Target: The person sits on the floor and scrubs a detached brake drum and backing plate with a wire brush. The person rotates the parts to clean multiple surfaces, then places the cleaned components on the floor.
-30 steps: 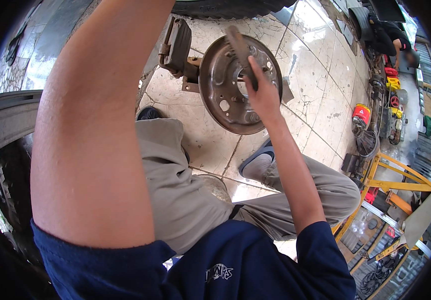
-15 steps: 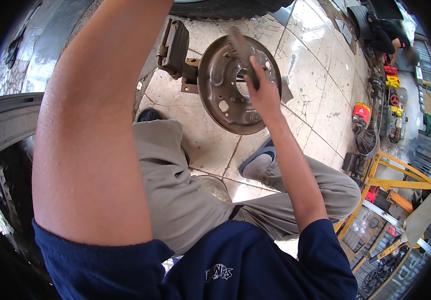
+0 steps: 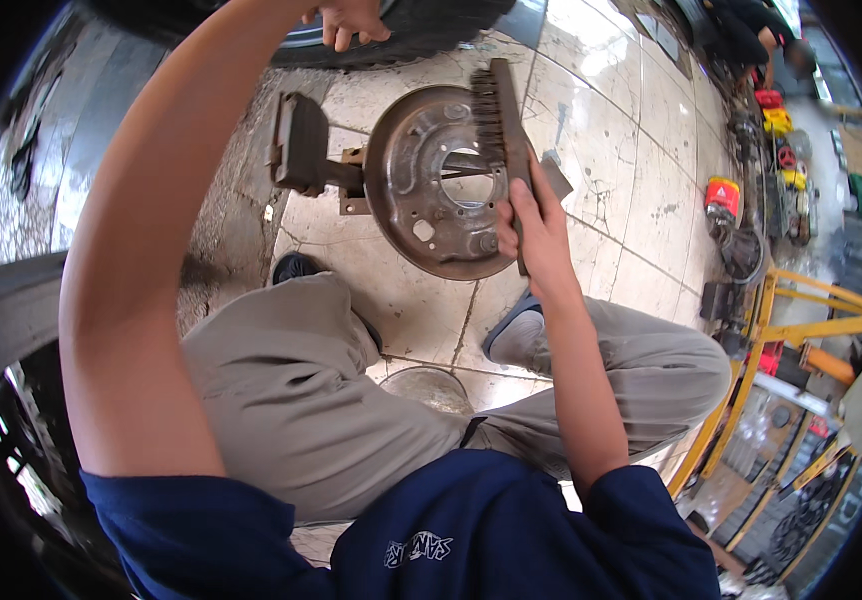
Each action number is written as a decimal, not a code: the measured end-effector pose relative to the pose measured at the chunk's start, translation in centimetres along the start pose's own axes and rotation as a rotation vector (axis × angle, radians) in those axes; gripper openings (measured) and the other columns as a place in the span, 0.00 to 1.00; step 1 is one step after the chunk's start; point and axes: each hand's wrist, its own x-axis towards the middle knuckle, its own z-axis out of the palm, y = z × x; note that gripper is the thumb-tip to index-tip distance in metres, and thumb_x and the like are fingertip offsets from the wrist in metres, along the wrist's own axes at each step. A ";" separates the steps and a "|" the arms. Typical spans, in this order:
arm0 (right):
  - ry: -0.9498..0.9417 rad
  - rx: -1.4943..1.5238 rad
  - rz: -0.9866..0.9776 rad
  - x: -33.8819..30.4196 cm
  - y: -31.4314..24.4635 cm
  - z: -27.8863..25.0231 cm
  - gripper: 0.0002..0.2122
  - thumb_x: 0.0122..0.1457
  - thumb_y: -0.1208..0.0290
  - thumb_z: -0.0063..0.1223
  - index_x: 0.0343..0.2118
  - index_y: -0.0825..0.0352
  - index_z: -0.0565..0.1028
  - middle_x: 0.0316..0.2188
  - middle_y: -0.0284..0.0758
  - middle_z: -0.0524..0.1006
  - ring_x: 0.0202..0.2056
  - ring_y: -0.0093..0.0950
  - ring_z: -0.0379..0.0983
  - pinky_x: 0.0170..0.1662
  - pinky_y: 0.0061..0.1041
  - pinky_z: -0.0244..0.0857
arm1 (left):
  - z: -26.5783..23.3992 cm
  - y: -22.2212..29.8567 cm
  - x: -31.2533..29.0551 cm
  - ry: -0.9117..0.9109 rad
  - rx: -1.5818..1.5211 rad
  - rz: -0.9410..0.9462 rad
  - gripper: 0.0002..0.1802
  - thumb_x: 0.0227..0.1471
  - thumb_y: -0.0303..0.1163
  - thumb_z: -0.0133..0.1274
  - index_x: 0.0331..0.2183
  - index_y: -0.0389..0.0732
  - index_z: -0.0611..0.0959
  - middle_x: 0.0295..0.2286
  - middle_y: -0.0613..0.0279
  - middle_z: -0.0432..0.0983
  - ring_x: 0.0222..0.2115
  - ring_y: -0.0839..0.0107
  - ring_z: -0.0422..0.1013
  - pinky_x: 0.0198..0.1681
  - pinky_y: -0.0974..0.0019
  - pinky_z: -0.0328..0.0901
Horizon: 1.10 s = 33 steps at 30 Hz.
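My right hand (image 3: 539, 228) is wrapped round the wooden handle of a wire brush (image 3: 511, 125). The brush stands nearly upright over the right edge of a round, rusty brake backing plate (image 3: 391, 190), its dark bristles facing left; whether they touch the plate I cannot tell. A large hole opens in the plate's middle. On its left side, a bracket joins it to a dark block-like metal part (image 3: 301, 140). At the top edge, my left hand (image 3: 349, 22) hangs beside a black tyre (image 3: 431, 40), fingers apart and holding nothing visible; part of it is cut off.
Light tiles (image 3: 611, 170) cover the floor, and a round metal lid or can (image 3: 426, 388) lies between my legs. To the right are a red-and-yellow can (image 3: 721, 200), a yellow metal frame (image 3: 821, 325) and several tools. A person (image 3: 751, 35) bends over at the far upper right.
My right hand has brought the brush from over the plate's centre to its right edge and turned it more upright. My left hand has come into view at the top.
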 end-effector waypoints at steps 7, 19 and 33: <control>-0.005 0.696 0.127 -9.8 0.7 -0.9 0.25 0.71 0.52 0.40 0.68 0.47 0.52 0.27 0.25 0.62 0.19 0.14 0.56 0.20 0.15 0.51 | 6.5 9.2 0.7 0.587 -0.283 0.684 0.28 0.64 0.53 0.48 0.57 0.46 0.76 0.49 0.52 0.78 0.51 0.64 0.73 0.57 0.60 0.66; -0.213 0.952 0.014 -10.1 1.1 -1.1 0.20 0.66 0.39 0.40 0.44 0.51 0.58 0.23 0.22 0.58 0.16 0.12 0.50 0.18 0.14 0.47 | 11.2 17.2 -2.3 0.175 -0.930 0.906 0.39 0.60 0.53 0.55 0.58 0.31 0.69 0.50 0.51 0.73 0.53 0.64 0.69 0.57 0.61 0.63; -0.225 0.953 -0.012 -10.6 0.8 -1.7 0.27 0.64 0.34 0.38 0.29 0.58 0.64 0.21 0.21 0.58 0.15 0.12 0.51 0.18 0.15 0.47 | 10.1 16.8 -0.7 0.034 -1.004 0.961 0.35 0.58 0.43 0.61 0.59 0.33 0.70 0.52 0.52 0.73 0.50 0.67 0.71 0.57 0.63 0.65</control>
